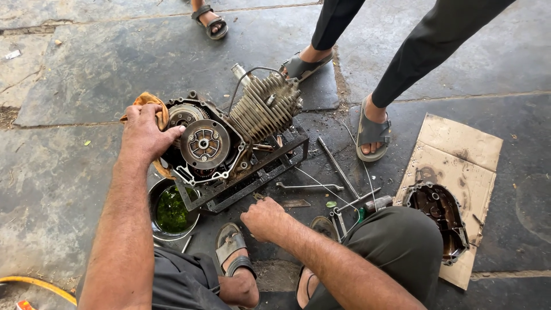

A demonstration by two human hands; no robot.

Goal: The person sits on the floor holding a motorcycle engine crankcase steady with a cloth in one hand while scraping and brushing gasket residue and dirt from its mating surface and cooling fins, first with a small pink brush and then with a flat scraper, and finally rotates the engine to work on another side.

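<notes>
A greasy motorcycle engine (252,123) with a finned cylinder lies on a black metal stand (270,169) on the stone floor. Its side cover is off and a round clutch assembly (205,144) shows. My left hand (146,132) rests on the engine's left side, pressing an orange rag (152,103) against the casing, fingertips by the clutch. My right hand (265,219) hovers low over the floor in front of the stand, fingers curled closed; whether it holds anything I cannot tell.
A metal bowl (172,209) of dark green liquid sits by the stand. Wrenches and rods (336,166) lie scattered on the floor. The removed engine cover (439,218) rests on cardboard (459,149) at right. Another person's sandalled feet (372,132) stand just behind the engine.
</notes>
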